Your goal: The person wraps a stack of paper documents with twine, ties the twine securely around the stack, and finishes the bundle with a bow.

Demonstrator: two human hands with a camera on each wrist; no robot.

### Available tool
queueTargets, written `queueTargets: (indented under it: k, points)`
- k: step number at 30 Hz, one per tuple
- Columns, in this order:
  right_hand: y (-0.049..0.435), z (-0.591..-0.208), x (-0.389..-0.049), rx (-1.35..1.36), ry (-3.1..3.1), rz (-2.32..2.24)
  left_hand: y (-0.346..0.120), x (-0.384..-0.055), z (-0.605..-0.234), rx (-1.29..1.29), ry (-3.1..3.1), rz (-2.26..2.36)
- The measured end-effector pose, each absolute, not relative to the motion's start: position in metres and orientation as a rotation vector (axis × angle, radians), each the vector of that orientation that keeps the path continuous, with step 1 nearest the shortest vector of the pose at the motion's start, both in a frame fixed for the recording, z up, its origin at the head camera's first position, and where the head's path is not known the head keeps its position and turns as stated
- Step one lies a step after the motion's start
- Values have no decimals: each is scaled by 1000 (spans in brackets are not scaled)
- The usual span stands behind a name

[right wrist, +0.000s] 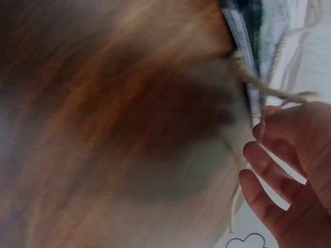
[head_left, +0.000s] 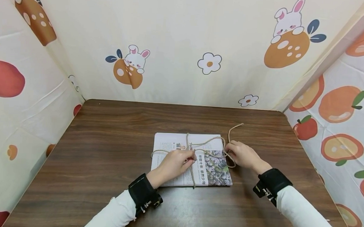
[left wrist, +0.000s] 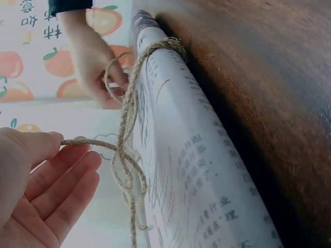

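Note:
A folded newspaper bundle (head_left: pixel 166 139), printed with a blossom photo, lies flat on the wooden table. Twine (head_left: pixel 193 175) runs around it lengthwise and across, with loose loops over its right half. Above the middle of the bundle, my left hand (head_left: pixel 175 161) pinches a strand of twine (left wrist: pixel 85 141) between thumb and index finger, the other fingers spread loosely. My right hand (head_left: pixel 243 155) is at the bundle's right edge, where thumb and index finger (right wrist: pixel 274 121) pinch the twine. A free end of twine (head_left: pixel 236 126) extends past that hand onto the table.
The brown wooden table (head_left: pixel 115 124) surrounds the bundle. Behind it hangs a cream cloth (head_left: pixel 172 33) with rabbit and flower prints. Fruit-patterned cloth (head_left: pixel 329 118) lines the right side, and another printed cloth (head_left: pixel 25 121) the left. Black bands (head_left: pixel 143 192) wrap both wrists.

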State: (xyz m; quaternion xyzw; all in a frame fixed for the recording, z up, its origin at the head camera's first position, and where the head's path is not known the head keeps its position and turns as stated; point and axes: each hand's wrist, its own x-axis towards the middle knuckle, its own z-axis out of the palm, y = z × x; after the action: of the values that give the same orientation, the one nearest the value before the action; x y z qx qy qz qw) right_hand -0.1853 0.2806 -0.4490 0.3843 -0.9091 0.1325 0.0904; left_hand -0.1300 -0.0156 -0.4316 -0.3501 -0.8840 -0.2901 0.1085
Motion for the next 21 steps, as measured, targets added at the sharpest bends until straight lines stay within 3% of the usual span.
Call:
queueTargets:
  k: [9,21]
  points:
    - [290,-458,-187,1098,-2778,363,-21,-125,-431,-963,-2599,-1056]
    - [303,-454,-190,838,-2816,289,-47,-115,-429,-758,-2598,-1530]
